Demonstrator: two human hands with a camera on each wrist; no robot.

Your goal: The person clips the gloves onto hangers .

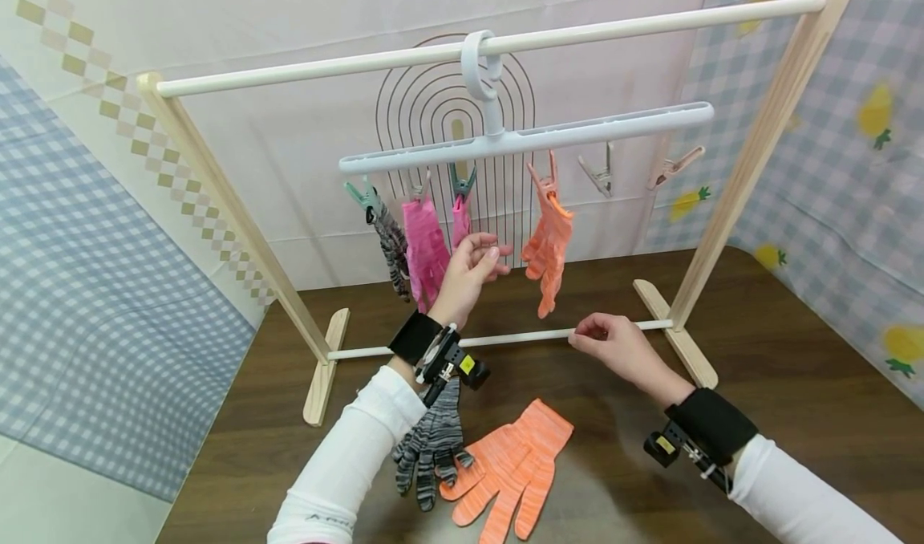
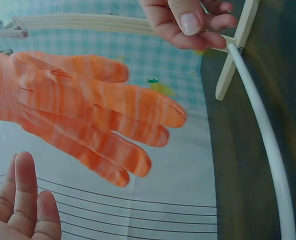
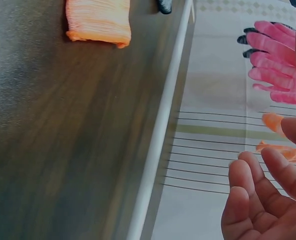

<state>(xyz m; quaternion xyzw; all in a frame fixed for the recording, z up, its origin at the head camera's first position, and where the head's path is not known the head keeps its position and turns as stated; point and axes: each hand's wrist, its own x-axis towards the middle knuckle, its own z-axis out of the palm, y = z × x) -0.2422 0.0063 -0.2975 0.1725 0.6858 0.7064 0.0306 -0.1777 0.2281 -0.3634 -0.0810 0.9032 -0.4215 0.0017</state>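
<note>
An orange glove [image 1: 550, 247] hangs fingers down from an orange clothespin [image 1: 545, 176] on the white hanger [image 1: 592, 133]. Just left of it is my left hand [image 1: 471, 275], its fingers loosely bent and holding nothing, apart from the glove. My right hand [image 1: 613, 347] hovers lower right, fingers relaxed, before the lower white rod [image 1: 516, 338]; the right wrist view shows nothing in it. Further left hang a pink glove [image 1: 426, 247], another pink piece [image 1: 460, 219] partly behind my left hand, and a grey-black glove [image 1: 392, 247]. Two clothespins at the right, one grey [image 1: 601, 176] and one pinkish [image 1: 677, 167], carry nothing.
On the brown table [image 1: 245, 480] lie an orange glove [image 1: 508, 468] and a grey-black glove [image 1: 431, 440], partly overlapping; my left forearm covers some of the latter. The hanger's hook loops over the top rod [image 1: 303, 72] of a rack with wooden uprights [image 1: 758, 155].
</note>
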